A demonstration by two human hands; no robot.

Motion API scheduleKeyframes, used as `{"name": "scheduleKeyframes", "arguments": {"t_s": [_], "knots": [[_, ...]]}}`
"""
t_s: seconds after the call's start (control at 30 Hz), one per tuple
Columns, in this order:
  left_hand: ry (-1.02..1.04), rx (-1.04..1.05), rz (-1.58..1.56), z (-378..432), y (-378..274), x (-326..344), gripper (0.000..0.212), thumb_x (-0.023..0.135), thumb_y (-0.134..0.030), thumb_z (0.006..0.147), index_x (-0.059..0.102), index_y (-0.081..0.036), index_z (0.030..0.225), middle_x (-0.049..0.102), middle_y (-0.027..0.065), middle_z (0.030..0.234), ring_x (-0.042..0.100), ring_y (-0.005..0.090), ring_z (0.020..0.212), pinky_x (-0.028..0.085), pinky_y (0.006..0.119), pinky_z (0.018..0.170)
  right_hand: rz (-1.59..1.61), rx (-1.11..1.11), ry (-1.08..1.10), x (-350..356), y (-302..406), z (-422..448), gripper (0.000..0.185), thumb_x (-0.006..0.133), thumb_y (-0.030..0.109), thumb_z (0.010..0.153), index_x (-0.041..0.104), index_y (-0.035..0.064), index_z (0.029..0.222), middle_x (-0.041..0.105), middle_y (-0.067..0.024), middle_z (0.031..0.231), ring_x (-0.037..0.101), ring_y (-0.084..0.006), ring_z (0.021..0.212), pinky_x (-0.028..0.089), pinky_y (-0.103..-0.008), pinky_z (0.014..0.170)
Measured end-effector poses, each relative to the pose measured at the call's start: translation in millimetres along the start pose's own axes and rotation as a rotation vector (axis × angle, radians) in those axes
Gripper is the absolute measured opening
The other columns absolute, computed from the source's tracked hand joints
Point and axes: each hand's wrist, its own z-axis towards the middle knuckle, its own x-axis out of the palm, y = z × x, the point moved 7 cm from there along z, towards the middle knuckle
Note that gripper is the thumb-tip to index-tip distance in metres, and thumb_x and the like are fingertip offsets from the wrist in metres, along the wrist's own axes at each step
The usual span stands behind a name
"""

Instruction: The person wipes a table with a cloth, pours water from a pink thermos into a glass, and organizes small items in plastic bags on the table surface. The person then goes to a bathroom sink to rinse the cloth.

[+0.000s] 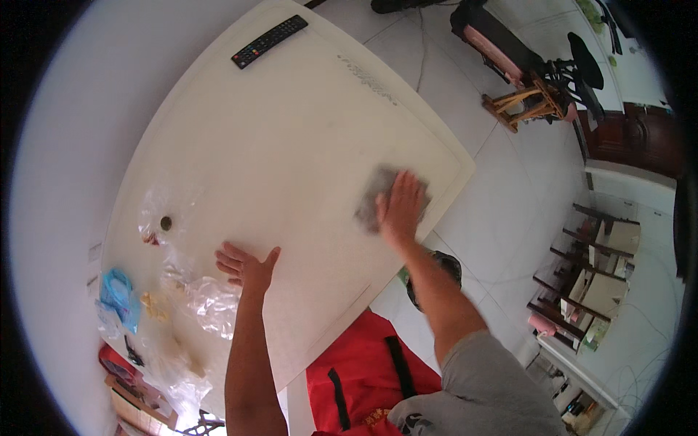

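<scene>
My right hand (402, 210) lies flat on a grey cloth (376, 199), pressed on the cream tabletop (305, 163) near its right corner; hand and cloth look slightly blurred. My left hand (251, 267) rests on the tabletop with fingers spread and nothing in it. Just beside and below its fingers are crumpled clear plastic bags (212, 305). Toward the far edge lies a black remote control (270, 41).
At the table's left side lie a blue plastic bag (120, 297), yellowish pieces (154, 306) and a small round dark object (166, 223). A red cloth item (360, 370) hangs by the near edge. A wooden stool (526, 103) stands on the tiled floor beyond.
</scene>
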Motion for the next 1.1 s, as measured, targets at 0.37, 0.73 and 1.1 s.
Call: {"name": "scheduleKeyframes", "arguments": {"t_s": [0.37,0.73,1.1], "knots": [[0.246,-0.361,0.154,24,20,38,0.136,0.071,-0.058,0.055,-0.032,-0.002,0.123,-0.033,0.0267,0.130,-0.028,0.0434,0.121,0.006,0.066,0.093,0.269,-0.613,0.199,7,164,-12,0.067,0.051,0.043,0.077,0.030,0.0076,0.131,0.026,-0.0117,0.137,0.020,-0.0307,0.127,0.013,-0.0442,0.104],[0.244,-0.339,0.123,16,3,32,0.141,0.072,-0.062,0.048,-0.031,-0.003,0.124,-0.031,0.0266,0.131,-0.028,0.0408,0.122,0.006,0.064,0.095,0.047,0.290,-0.305,-15,-4,194,0.063,0.038,0.041,0.086,0.025,-0.0021,0.130,0.024,-0.0183,0.136,0.019,-0.0308,0.127,0.011,-0.0455,0.103],[0.220,-0.362,0.140,16,20,27,0.143,0.071,-0.064,0.047,-0.031,-0.001,0.124,-0.031,0.0288,0.129,-0.027,0.0438,0.121,0.006,0.067,0.092,0.406,-0.291,0.108,-61,159,245,0.052,0.042,0.027,0.087,0.027,0.0014,0.129,0.027,-0.0181,0.134,0.031,-0.0313,0.122,0.023,-0.0424,0.100]]}}
